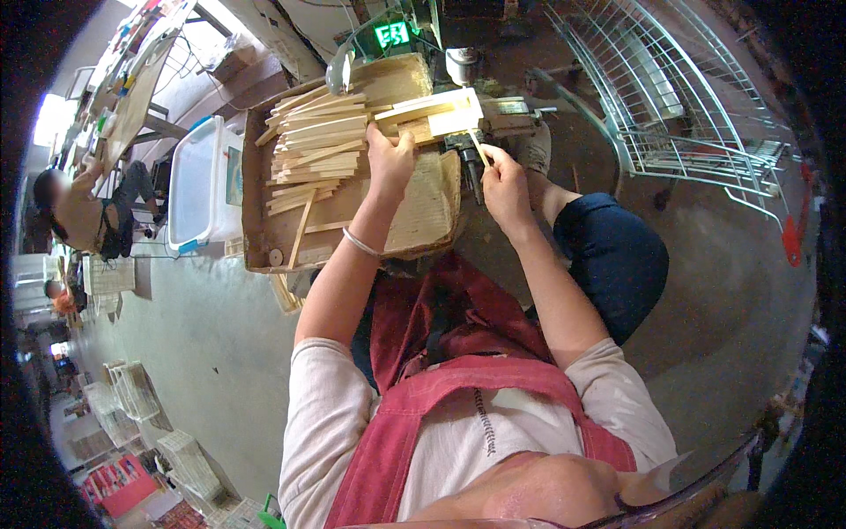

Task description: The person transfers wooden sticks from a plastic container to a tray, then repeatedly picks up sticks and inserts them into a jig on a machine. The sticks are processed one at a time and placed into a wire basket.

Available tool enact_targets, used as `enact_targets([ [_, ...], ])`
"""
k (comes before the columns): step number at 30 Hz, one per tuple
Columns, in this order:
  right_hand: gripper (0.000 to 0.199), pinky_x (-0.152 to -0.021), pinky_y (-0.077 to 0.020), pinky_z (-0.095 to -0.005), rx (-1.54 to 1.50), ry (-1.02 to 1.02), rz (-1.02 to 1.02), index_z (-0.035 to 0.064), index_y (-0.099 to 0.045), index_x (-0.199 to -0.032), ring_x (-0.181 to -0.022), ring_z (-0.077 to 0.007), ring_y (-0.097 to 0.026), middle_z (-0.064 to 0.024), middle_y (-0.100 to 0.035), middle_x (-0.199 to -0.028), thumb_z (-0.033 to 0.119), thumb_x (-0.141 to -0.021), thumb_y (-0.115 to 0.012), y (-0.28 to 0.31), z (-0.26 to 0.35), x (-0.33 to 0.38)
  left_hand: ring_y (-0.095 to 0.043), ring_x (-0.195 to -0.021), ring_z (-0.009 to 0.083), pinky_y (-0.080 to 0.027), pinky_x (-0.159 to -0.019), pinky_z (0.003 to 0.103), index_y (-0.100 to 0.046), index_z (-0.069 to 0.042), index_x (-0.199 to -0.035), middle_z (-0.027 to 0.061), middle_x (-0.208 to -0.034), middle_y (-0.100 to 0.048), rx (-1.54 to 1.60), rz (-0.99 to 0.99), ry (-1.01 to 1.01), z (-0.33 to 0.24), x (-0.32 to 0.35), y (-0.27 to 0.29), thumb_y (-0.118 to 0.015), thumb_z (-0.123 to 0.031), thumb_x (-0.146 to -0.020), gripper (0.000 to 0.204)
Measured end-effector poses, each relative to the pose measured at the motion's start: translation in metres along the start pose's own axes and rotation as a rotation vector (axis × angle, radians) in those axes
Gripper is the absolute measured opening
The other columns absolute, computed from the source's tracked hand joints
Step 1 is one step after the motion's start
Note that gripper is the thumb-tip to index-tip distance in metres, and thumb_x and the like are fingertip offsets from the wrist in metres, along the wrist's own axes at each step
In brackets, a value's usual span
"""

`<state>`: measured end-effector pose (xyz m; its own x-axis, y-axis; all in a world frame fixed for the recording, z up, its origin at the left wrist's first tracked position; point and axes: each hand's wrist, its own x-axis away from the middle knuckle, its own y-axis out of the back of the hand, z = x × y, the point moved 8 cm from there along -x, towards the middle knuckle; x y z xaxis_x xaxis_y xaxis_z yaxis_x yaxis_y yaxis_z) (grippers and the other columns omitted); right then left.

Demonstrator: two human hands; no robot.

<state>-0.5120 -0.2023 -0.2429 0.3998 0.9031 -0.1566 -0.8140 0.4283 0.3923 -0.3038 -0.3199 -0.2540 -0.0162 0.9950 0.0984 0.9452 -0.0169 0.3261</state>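
My right hand (508, 187) is closed on a thin wooden stick (482, 152), which points up toward a small machine (460, 141). On the machine, a pale wooden piece (454, 115) glows under a bright light. My left hand (389, 160), fingers curled, is beside a small wooden block (416, 131) left of the machine; what it holds is hidden. Many light wooden strips (319, 141) lie piled in a worn cardboard box (432, 189) to the left of that hand. One strip (302, 231) leans apart from the pile, near a small round disc (276, 257).
A lamp (339, 70) hangs over the box's far edge. Left of the box stands a clear plastic bin (196, 185) with blue handles. At the far right is a wire cart (679, 106). Another person (84, 207) sits at the far left by a long bench (141, 84).
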Motion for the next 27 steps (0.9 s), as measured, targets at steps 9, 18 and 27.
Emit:
enact_targets([
  [9, 0.032, -0.056, -0.0447, -0.0298, 0.002, 0.028, -0.041, 0.0015, -0.063, -0.124, -0.062, -0.01, -0.053, -0.0055, -0.062, -0.075, -0.003, -0.094, -0.052, 0.003, -0.003, 0.0, -0.061, -0.07, 0.0152, -0.049, -0.06, 0.029, -0.015, 0.012, -0.15, 0.0104, -0.083, -0.067, 0.013, 0.107, 0.008, -0.007, -0.003, -0.01, -0.066, -0.009, -0.084, 0.086],
  [18, 0.03, -0.081, -0.054, -0.046, -0.005, -0.084, -0.01, 0.0008, -0.064, -0.117, -0.094, -0.0432, -0.068, -0.0251, -0.07, -0.102, -0.001, -0.09, -0.052, 0.006, 0.0, 0.0, -0.067, -0.077, 0.0293, -0.054, -0.068, 0.038, -0.019, 0.01, -0.15, 0.0199, -0.087, -0.069, 0.013, 0.234, 0.028, 0.0, -0.009, -0.002, -0.07, -0.018, -0.086, 0.086],
  [27, 0.03, -0.083, -0.0543, -0.0452, 0.044, -0.075, -0.024, 0.0005, -0.064, -0.118, -0.097, -0.0432, -0.068, -0.0258, -0.069, -0.104, -0.001, -0.09, -0.053, 0.01, -0.003, -0.001, -0.07, -0.09, 0.0424, -0.055, -0.076, 0.048, -0.047, 0.008, -0.128, 0.0289, -0.096, -0.07, -0.37, 0.015, -0.203, -0.044, 0.007, 0.005, -0.065, -0.022, -0.092, 0.05],
])
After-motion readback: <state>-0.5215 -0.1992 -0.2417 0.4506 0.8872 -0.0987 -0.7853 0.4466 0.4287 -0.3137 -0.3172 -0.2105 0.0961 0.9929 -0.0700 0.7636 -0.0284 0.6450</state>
